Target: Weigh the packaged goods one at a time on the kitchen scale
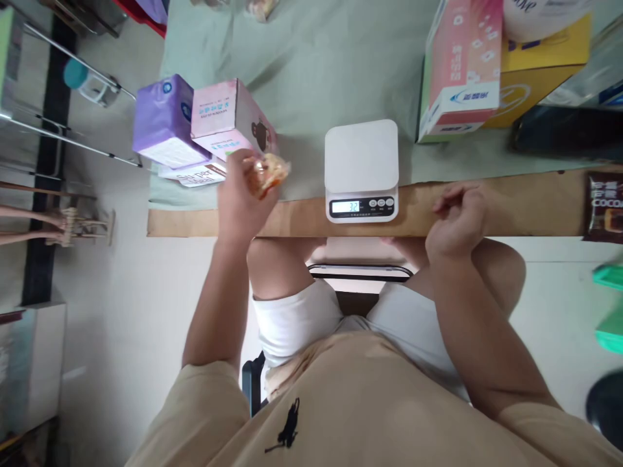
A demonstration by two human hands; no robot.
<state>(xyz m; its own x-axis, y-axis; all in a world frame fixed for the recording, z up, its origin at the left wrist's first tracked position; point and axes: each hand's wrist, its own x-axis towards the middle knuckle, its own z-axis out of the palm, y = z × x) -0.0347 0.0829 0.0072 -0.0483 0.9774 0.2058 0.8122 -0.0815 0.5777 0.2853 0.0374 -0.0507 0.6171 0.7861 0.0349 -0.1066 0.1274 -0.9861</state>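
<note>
My left hand [242,201] is closed around a small snack in a clear plastic wrapper [268,174], with reddish and pale contents, and holds it above the table edge in front of the pink box [217,117]. A white kitchen scale [361,157] stands between my hands, its pan bare and its lit display reading what looks like 32. To the right of the scale, my right hand [456,220] rests by the edge with its fingers curled in, and nothing shows in them.
A purple pack [163,123] and a white box [197,174] stand beside the pink box. At the right are a tall pink carton [460,71], a yellow box [535,78] and a dark cocoa packet [604,207]. More wrapped pieces [261,8] lie at the far edge.
</note>
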